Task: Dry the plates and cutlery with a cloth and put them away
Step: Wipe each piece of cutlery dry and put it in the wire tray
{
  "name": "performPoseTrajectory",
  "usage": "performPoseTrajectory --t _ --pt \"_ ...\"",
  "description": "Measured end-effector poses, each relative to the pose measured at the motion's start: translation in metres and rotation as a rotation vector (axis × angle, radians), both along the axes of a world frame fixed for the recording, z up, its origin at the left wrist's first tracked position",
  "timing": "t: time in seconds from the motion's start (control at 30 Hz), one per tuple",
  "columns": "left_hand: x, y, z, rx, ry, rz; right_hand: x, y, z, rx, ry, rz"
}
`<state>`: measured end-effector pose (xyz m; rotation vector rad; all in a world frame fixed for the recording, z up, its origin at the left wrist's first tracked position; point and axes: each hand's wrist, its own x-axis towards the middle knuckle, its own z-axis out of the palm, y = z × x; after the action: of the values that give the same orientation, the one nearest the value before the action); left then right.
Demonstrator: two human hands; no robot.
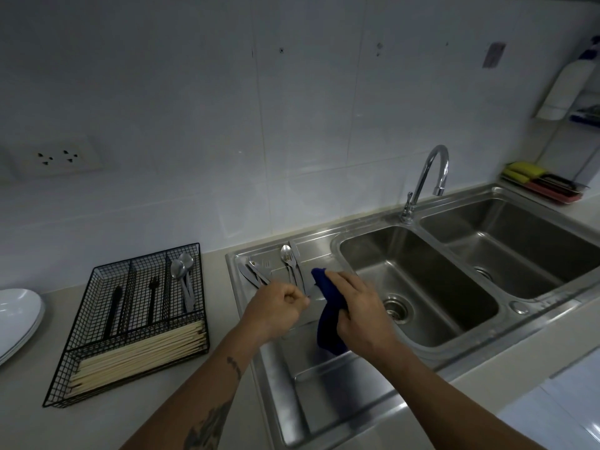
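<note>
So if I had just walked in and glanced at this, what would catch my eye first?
Probably the two hands over the steel draining board: the right hand holds a dark blue cloth, and the left hand pinches a piece of cutlery by its end. Behind them, more cutlery lies on the board. On the counter to the left stands a black wire organiser holding chopsticks and sorted cutlery.

Blue cloth point(329, 306), black wire tray point(130, 323), white plates point(18, 316)
</note>
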<state>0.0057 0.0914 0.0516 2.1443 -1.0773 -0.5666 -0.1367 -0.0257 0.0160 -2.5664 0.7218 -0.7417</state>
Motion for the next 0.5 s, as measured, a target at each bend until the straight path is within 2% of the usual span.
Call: performPoseTrajectory --t 0.13,0.3,0.37,0.43,0.5 --pt "-0.001 -0.006 -0.002 -0.034 0.222 0.034 0.000 0.004 0.003 -0.054 -0.010 0.054" --pt "-0.009 -0.013 -0.007 -0.050 0.563 0.162 0.003 -0.001 0.007 0.019 -0.060 0.046" --pt "-0.014 -0.016 -0.010 -0.114 0.704 0.221 0.003 -0.008 0.006 0.074 -0.089 -0.014" --pt "-0.015 -0.018 -0.011 -0.179 0.761 0.299 0.002 -0.014 0.006 0.157 -0.114 -0.094" --pt "-0.013 -0.020 -0.013 -0.230 0.734 0.379 0.000 -0.016 0.008 0.199 -0.125 -0.129"
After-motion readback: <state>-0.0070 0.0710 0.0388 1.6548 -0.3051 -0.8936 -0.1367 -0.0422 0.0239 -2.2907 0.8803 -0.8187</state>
